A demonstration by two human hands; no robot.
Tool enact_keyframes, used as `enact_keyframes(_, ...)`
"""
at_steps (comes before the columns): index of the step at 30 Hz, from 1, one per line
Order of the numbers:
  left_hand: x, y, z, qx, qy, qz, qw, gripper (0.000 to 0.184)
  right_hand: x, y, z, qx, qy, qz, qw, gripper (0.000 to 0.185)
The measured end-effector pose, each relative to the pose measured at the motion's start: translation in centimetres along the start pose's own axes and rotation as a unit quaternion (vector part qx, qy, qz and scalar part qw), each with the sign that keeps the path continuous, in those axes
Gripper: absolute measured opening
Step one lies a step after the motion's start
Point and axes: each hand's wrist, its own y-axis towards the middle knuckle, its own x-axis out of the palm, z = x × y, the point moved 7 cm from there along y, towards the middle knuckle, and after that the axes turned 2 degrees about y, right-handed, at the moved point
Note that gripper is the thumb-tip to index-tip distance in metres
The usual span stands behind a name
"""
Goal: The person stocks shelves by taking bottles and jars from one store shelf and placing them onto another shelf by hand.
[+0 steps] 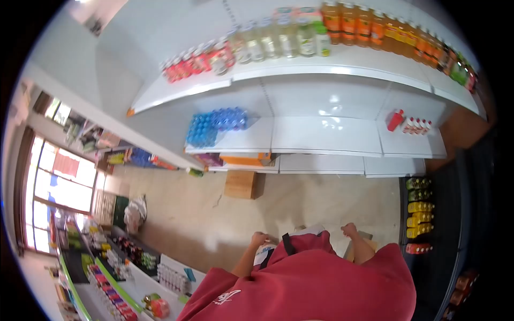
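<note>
My left hand (260,238) hangs low in front of me, left of my dark red shirt (316,273). Its fingers look loosely curled, and nothing shows in them. Just beside it is a white thing with dark marks (264,253), partly hidden by the shirt. On the other side, my right hand (349,230) is also curled, with nothing visible in it. A tan, box-like thing (350,251) shows partly behind that forearm. Both hands are well short of the shelves ahead.
White shelving ahead holds orange drink bottles (348,24), clear bottles (267,40), blue bottle packs (202,130) and a red bottle (395,120). A cardboard box (240,184) sits on the floor (300,198). Dark shelving (450,214) is to the right; stocked shelves (128,278) stand left.
</note>
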Motion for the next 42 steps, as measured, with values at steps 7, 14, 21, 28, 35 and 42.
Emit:
enact_keyframes(7,5.3,3.6,19.7,0.193,0.105,-0.072,0.973,0.031,4.0,-5.4,4.5,-0.009,0.149,0.065,0.987,0.028)
enact_keyframes(14,13.1,4.8,26.1,0.116,0.115,-0.174,0.971,0.033,5.5,-3.4,10.9,-0.019,0.222,0.231,0.947,0.034)
enact_keyframes(21,11.4,1.8,48.5,0.285,0.016,-0.308,0.908,0.023,-13.5,-1.9,-7.7,-0.119,0.384,0.290,0.869,0.017)
enact_keyframes(28,-5.3,-13.1,71.5,0.595,-0.256,-0.249,0.720,0.004,-31.0,-13.2,-51.0,-0.539,0.222,0.213,0.784,0.011)
enact_keyframes(35,-13.4,-14.1,79.1,0.600,-0.281,0.240,0.710,0.035,-37.8,-15.5,-72.2,-0.644,0.342,0.236,0.642,0.017)
enact_keyframes(42,-12.7,-10.6,79.5,0.563,-0.327,0.267,0.711,0.039,-35.3,-9.2,-74.4,-0.588,0.353,0.115,0.719,0.045)
